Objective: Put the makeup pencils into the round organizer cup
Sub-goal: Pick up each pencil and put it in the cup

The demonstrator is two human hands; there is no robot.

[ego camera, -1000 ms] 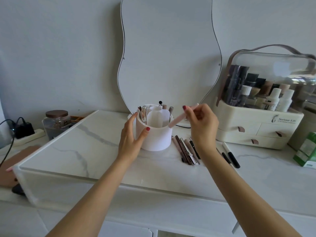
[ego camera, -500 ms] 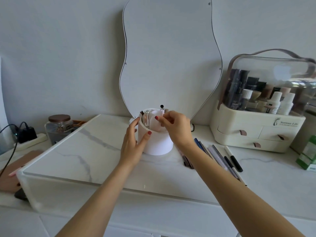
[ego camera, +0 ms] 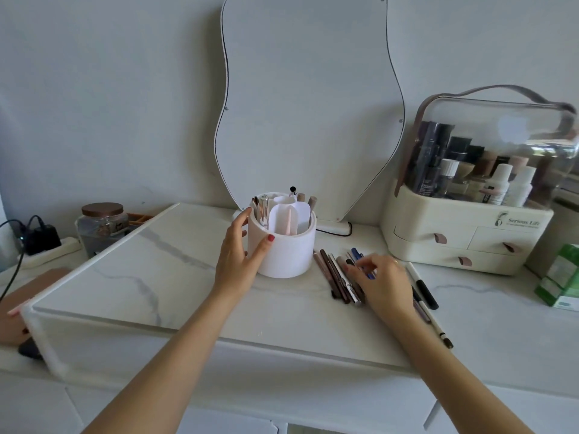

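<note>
The white round organizer cup (ego camera: 286, 250) stands on the marble top in front of the mirror, with several pencils and tools upright in its compartments, among them a pale pink pencil (ego camera: 288, 222). My left hand (ego camera: 239, 256) grips the cup's left wall, thumb on its front. To the right of the cup lies a row of several makeup pencils (ego camera: 336, 277), brown, black and blue. My right hand (ego camera: 380, 281) rests palm down over the right part of that row, fingers spread and touching the pencils; I cannot tell whether it grips one.
A wavy mirror (ego camera: 307, 104) leans on the wall behind the cup. A cream cosmetics case (ego camera: 463, 236) with drawers stands at the right, a green box (ego camera: 562, 277) beyond it. A lidded glass jar (ego camera: 101, 227) and a power strip (ego camera: 44, 245) are at the left.
My right hand dropped the pale pink pencil into the cup, then moved right and down onto the pencils lying on the table. My left hand stayed on the cup.
</note>
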